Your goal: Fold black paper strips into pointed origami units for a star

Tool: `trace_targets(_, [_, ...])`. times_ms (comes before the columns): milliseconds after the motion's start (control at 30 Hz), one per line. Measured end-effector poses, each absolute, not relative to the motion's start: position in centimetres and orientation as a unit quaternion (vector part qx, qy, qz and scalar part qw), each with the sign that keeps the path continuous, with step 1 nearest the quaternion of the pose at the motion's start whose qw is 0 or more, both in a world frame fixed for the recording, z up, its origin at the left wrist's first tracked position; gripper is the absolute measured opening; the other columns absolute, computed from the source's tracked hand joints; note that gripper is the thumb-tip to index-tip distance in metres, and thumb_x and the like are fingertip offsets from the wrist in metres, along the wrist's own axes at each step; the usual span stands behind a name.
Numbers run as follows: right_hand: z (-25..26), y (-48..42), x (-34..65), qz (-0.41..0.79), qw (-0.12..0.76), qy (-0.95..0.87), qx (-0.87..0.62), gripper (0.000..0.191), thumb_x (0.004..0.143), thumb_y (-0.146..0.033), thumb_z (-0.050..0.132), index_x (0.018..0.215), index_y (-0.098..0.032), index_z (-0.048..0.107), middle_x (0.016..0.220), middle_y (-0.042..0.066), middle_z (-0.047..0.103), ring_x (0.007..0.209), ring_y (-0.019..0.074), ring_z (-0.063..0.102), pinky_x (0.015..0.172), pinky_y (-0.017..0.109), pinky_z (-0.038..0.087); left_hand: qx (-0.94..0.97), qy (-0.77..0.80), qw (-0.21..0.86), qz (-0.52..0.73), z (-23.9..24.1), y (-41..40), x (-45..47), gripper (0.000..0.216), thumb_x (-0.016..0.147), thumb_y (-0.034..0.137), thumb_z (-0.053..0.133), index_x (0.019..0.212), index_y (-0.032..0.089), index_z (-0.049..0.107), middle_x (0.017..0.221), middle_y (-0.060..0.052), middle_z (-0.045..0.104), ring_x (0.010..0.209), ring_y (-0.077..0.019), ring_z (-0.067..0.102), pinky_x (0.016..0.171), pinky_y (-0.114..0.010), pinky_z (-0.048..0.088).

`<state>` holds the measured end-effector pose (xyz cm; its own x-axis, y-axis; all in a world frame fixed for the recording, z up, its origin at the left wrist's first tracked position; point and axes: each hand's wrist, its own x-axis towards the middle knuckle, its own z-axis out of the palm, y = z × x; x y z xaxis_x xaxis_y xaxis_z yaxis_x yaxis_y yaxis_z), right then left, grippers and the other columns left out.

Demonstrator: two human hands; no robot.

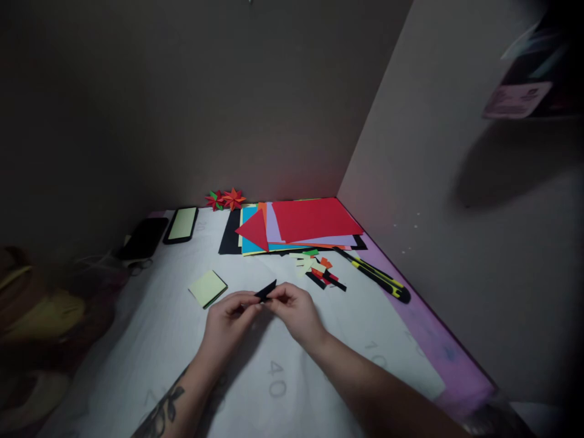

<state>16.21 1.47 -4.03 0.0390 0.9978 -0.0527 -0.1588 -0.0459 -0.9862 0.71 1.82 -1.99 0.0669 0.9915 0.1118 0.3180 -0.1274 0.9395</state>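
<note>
My left hand (230, 319) and my right hand (294, 310) meet over the middle of the white mat (274, 377). Both pinch a small folded piece of black paper (266, 291) between fingertips, held just above the mat. A pale yellow square of paper (208, 288) lies flat to the left of my hands. Small cut scraps of paper (319, 267) in yellow, red, green and black lie just beyond my right hand.
A stack of coloured paper sheets (301, 225) with red on top lies at the back by the wall corner. A yellow-and-black utility knife (374, 277) lies right of it. Two phones (181, 224) (143, 238) and two folded paper stars (225, 199) sit at the back left.
</note>
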Motion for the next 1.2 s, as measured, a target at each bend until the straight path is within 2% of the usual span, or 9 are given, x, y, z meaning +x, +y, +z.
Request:
trace_targets(100, [-4.0,1.3,15.9,0.528,0.538,-0.432,-0.494,0.01,0.066,-0.024,0.069,0.067,-0.018,0.061,0.061,-0.003,0.059,0.059,0.0124,0.053,0.06,0.025,0.042,0.592,0.549,0.396,0.437,-2.2,1.8,1.1,0.012,0.068,0.028,0.067,0.071,0.018,0.071,0.076,-0.005,0.073,0.064,-0.0167,0.065,0.058,-0.025,0.051])
trace_targets(367, [-4.5,1.6,14.8,0.53,0.603,-0.365,-0.471,0.021,0.069,-0.022,0.067,0.07,-0.021,0.046,0.06,-0.007,0.053,0.058,0.0111,0.056,0.057,0.023,0.043,0.527,0.575,0.437,0.449,-2.9,1.9,2.3,0.013,0.068,0.027,0.067,0.062,0.017,0.06,0.064,-0.001,0.067,0.061,-0.0141,0.06,0.058,-0.023,0.046])
trace_targets(500, [-4.3,1.8,14.9,0.553,0.621,-0.335,-0.443,0.028,0.069,-0.02,0.066,0.077,-0.022,0.039,0.061,-0.01,0.051,0.052,0.0091,0.058,0.053,0.02,0.044,0.485,0.561,0.478,0.47,-3.1,1.8,2.3,0.016,0.071,0.029,0.065,0.072,0.019,0.053,0.059,0.003,0.062,0.055,-0.0111,0.055,0.053,-0.02,0.04])
trace_targets(600, [-4.2,1.9,15.1,0.562,0.624,-0.328,-0.433,0.031,0.069,-0.019,0.065,0.079,-0.024,0.036,0.06,-0.012,0.049,0.048,0.0084,0.057,0.049,0.019,0.043,0.457,0.527,0.537,0.475,-3.1,1.7,2.2,0.02,0.073,0.029,0.064,0.083,0.02,0.049,0.058,0.005,0.061,0.057,-0.0118,0.057,0.055,-0.021,0.041])
trace_targets(767, [-4.5,2.0,15.9,0.556,0.607,-0.34,-0.455,0.031,0.068,-0.017,0.063,0.079,-0.024,0.035,0.06,-0.013,0.048,0.045,0.0077,0.055,0.043,0.017,0.039,0.449,0.505,0.591,0.44,-3.0,1.9,1.8,0.027,0.077,0.034,0.06,0.098,0.018,0.055,0.065,0.001,0.065,0.064,-0.0137,0.06,0.062,-0.024,0.045])
trace_targets(933, [-4.6,1.8,16.4,0.568,0.54,-0.4,-0.475,0.025,0.068,-0.017,0.06,0.075,-0.023,0.037,0.059,-0.012,0.047,0.041,0.0067,0.048,0.038,0.016,0.033,0.468,0.506,0.562,0.457,-2.9,2.1,1.6,0.031,0.071,0.034,0.068,0.096,0.017,0.059,0.075,0.0,0.065,0.069,-0.0123,0.058,0.066,-0.023,0.044])
trace_targets(1033, [-4.5,1.6,16.5,0.583,0.485,-0.468,-0.454,0.023,0.067,-0.014,0.059,0.075,-0.023,0.039,0.059,-0.011,0.046,0.042,0.006,0.043,0.039,0.017,0.03,0.491,0.486,0.57,0.444,-3.0,2.0,1.7,0.035,0.066,0.028,0.072,0.096,0.017,0.059,0.071,0.002,0.061,0.064,-0.0109,0.056,0.061,-0.022,0.043])
trace_targets(1133, [-4.4,1.5,16.6,0.541,0.505,-0.492,-0.458,0.023,0.067,-0.013,0.06,0.075,-0.022,0.041,0.062,-0.009,0.047,0.051,0.0075,0.044,0.046,0.018,0.034,0.497,0.488,0.578,0.426,-3.0,1.7,1.9,0.025,0.068,0.026,0.07,0.089,0.016,0.06,0.061,0.005,0.056,0.055,-0.009,0.051,0.055,-0.021,0.039])
trace_targets(1200, [-4.3,1.6,16.7,0.516,0.534,-0.479,-0.468,0.022,0.067,-0.013,0.059,0.076,-0.022,0.041,0.063,-0.008,0.049,0.055,0.0088,0.046,0.05,0.019,0.036,0.491,0.486,0.588,0.42,-3.0,1.5,2.1,0.021,0.068,0.025,0.069,0.084,0.016,0.059,0.062,0.004,0.058,0.056,-0.0096,0.052,0.056,-0.021,0.039])
